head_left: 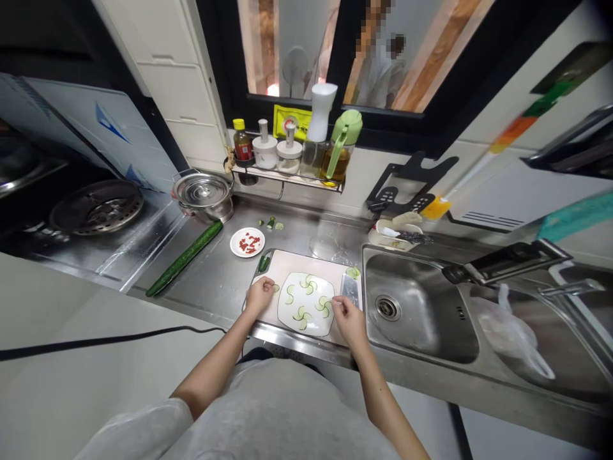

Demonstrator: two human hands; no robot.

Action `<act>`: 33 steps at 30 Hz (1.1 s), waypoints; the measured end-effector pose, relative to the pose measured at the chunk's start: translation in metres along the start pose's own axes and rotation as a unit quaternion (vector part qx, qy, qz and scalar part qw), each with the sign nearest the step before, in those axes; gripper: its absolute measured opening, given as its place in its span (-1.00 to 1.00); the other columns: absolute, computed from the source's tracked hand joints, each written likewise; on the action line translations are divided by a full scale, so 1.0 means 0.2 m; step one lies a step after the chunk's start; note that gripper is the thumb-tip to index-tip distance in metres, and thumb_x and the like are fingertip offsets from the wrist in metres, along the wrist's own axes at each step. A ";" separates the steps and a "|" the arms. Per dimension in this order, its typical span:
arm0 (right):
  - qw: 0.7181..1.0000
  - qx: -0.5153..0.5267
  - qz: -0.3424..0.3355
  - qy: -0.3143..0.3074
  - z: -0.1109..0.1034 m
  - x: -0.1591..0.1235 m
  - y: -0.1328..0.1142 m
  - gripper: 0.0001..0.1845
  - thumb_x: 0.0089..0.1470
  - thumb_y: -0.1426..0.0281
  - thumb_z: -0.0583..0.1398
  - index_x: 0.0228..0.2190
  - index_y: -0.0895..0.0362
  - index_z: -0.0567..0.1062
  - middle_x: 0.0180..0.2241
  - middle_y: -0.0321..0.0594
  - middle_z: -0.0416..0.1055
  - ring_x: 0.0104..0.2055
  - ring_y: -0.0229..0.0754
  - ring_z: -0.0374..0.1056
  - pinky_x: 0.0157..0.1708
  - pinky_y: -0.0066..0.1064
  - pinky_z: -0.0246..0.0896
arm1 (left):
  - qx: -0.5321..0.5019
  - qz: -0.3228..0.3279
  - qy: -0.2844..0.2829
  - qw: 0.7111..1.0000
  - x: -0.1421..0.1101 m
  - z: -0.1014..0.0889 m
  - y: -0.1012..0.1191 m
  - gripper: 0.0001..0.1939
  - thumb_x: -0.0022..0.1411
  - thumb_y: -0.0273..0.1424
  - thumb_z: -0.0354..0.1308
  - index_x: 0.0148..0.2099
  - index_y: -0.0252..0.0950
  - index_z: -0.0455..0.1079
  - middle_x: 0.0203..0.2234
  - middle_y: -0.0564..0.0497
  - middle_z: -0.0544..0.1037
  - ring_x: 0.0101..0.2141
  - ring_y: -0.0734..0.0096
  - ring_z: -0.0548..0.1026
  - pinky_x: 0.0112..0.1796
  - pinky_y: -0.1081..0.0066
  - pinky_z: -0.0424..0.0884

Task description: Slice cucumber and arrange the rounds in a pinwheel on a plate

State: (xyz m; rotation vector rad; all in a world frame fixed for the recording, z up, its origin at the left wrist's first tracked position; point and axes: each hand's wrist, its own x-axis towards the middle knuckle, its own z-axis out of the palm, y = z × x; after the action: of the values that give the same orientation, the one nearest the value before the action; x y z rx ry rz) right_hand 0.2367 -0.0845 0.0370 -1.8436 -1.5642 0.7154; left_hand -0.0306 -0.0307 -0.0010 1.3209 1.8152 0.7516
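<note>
A white square plate [283, 314] lies on a pale cutting board [266, 315], bearing thin cucumber slices arranged in curved pinwheel clusters [308, 284]. The cluster at its left holds fewer slices than the others. My left hand [260, 296] is closed in a pinch on a cucumber slice [276, 288] just left of the plate. At the plate's right edge, my right hand [349, 319] has its fingertips pressed together; whatever is in them is too small to make out. Beside it lies a wide knife blade [350, 290], with more cucumber slices [353, 273] at its top end.
A small plate of red bits [248, 243], cucumber ends [271, 223] and a whole cucumber [186, 259] lie left of and behind the board. A lidded pot [203, 194] stands farther left. The sink [407, 313] adjoins on the right. A rack holds seasoning containers [289, 155].
</note>
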 end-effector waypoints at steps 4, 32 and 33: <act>0.998 0.066 -0.013 -0.020 0.02 0.08 -0.14 -0.60 0.02 0.08 0.08 -0.37 0.13 0.50 -0.65 -0.36 0.23 -0.56 -0.23 0.19 -0.49 -0.43 0.09 | -0.236 -0.023 -0.089 0.967 -0.01 -0.09 0.16 -0.78 -0.05 -0.32 0.25 -0.31 -0.30 0.45 -0.49 0.03 0.53 -0.43 0.44 0.45 -0.32 0.43 0.33; 0.953 0.257 -0.100 -0.123 0.05 0.20 -0.55 -0.81 -0.01 0.25 0.19 -0.44 0.13 0.47 -0.42 -0.25 0.45 -0.36 -0.24 0.30 -0.36 -0.43 0.19 | -0.473 -0.143 -0.244 0.834 -0.16 -0.14 0.51 -0.54 0.01 -0.33 0.30 -0.02 -0.25 0.36 -0.43 0.06 0.49 -0.56 0.66 0.37 -0.60 0.65 0.13; 0.953 0.258 -0.096 -0.127 0.05 0.20 -0.55 -0.81 -0.01 0.26 0.20 -0.45 0.13 0.47 -0.43 -0.26 0.45 -0.36 -0.24 0.30 -0.35 -0.42 0.19 | -0.478 -0.141 -0.240 0.833 -0.16 -0.14 0.52 -0.53 -0.01 -0.36 0.32 -0.01 -0.25 0.35 -0.43 0.06 0.49 -0.56 0.67 0.37 -0.60 0.65 0.13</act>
State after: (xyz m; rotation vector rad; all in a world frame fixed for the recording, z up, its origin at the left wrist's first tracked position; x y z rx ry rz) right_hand 0.1642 -0.0310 0.1117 -1.2366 -1.5000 1.1749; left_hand 0.0041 -0.0314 0.1050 0.4778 0.9389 0.8823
